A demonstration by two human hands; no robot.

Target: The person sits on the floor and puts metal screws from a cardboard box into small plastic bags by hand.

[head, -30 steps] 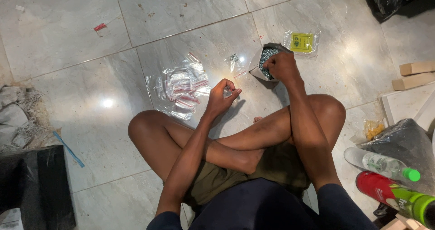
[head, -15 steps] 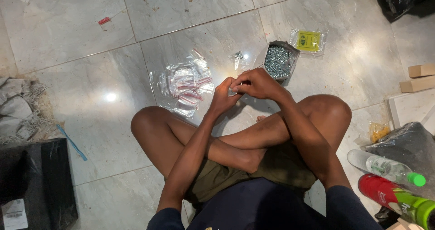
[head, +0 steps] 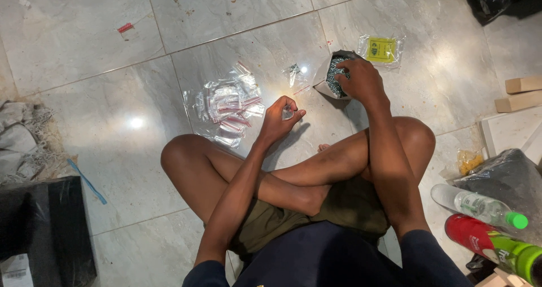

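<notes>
**Right hand back in the box, left keeps the little bag**

Cross-legged on the tiled floor (head: 113,168), I hold a small clear bag (head: 288,113) pinched in my left hand (head: 280,119), just past my knee. Half a second ago both hands met over that bag; now they are apart, and my right hand (head: 361,82) has gone out again to the open grey box (head: 332,78) of small dark hardware, fingers curled at its mouth; whether they grip anything I cannot tell. That reads to me as another pick for the bag. Left of the box lies a loose heap of clear red-striped bags (head: 228,107), with one filled bag (head: 293,72) between heap and box. Just beyond the box sits a yellow-labelled packet (head: 382,49). Right of the box the floor stays open up to the wooden blocks (head: 522,92); bottles (head: 480,207) crowd my right thigh.
</notes>
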